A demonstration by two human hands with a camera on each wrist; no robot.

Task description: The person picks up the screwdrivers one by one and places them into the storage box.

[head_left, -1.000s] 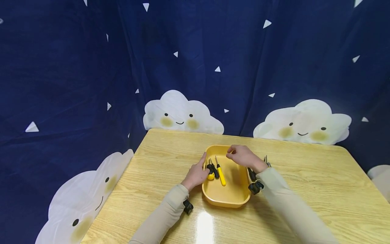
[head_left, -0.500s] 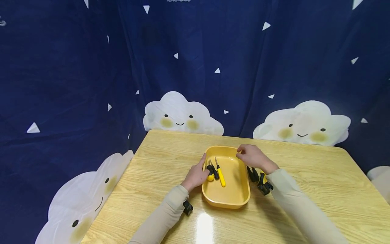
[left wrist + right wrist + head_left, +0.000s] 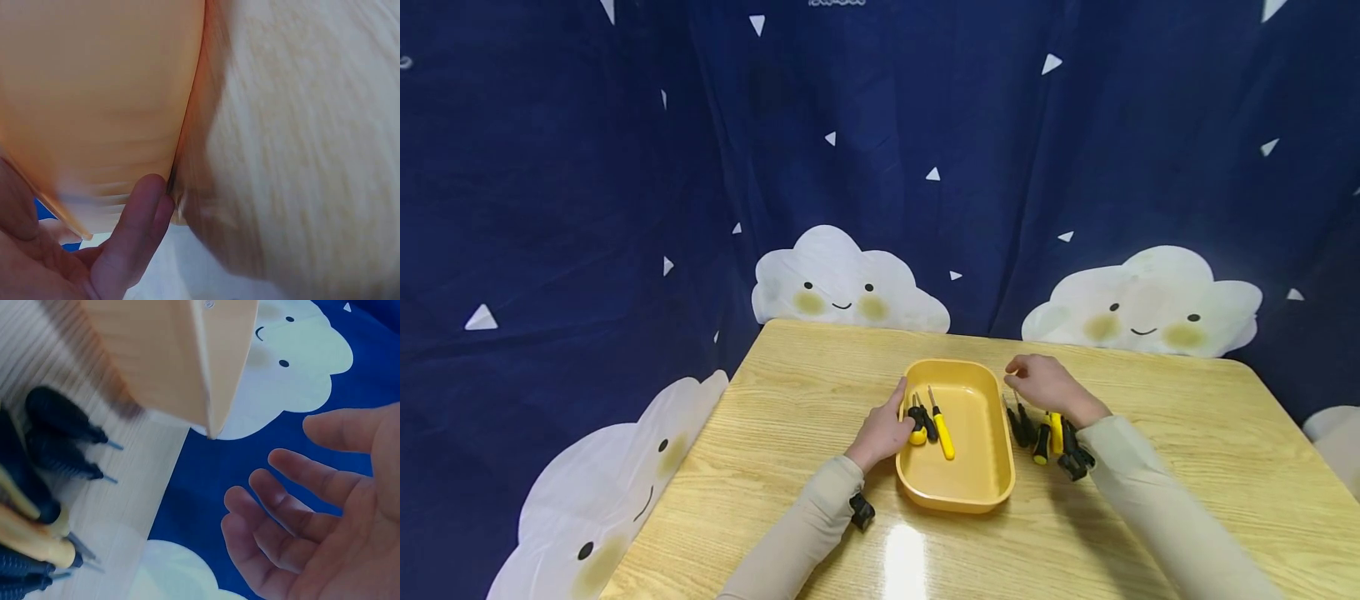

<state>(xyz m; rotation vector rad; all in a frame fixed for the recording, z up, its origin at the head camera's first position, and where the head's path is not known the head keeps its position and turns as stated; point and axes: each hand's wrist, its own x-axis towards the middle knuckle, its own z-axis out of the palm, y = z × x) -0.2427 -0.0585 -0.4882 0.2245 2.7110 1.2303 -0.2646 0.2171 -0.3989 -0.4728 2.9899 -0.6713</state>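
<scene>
1. Nearest, a bright glare (image 3: 905, 558) lies on the wooden table (image 3: 1195, 442), whose surface runs up to the near rim of a yellow bin (image 3: 958, 503).
2. The bin sits flat on the table, its right half showing bare floor with room to spare.
3. Just outside the bin's right wall, a pair of black-handled screwdrivers (image 3: 1026, 429), a black-and-yellow handle (image 3: 1041, 444) and a yellow handle (image 3: 1057, 433) crowd together; to their right, wood extends broadly to the right edge.
4. On the left, the left hand (image 3: 883, 432) grips the bin's wall, thumb inside, fingers against the outer face; a wide stretch of wood reaches the slanting left edge.
5. Next to that thumb, inside the bin, lie a short yellow-and-black handle (image 3: 918, 436), a black-handled screwdriver (image 3: 930, 427) and a yellow-handled screwdriver (image 3: 944, 437), its shaft pointing far.
6. The right hand (image 3: 1047, 385) hangs near the bin's far right corner, fingers loosely curved and parted, holding nothing.
7. A narrow strip of wood separates the bin's far rim from the table's far edge, with a dark blue curtain (image 3: 880, 125) behind.
</scene>
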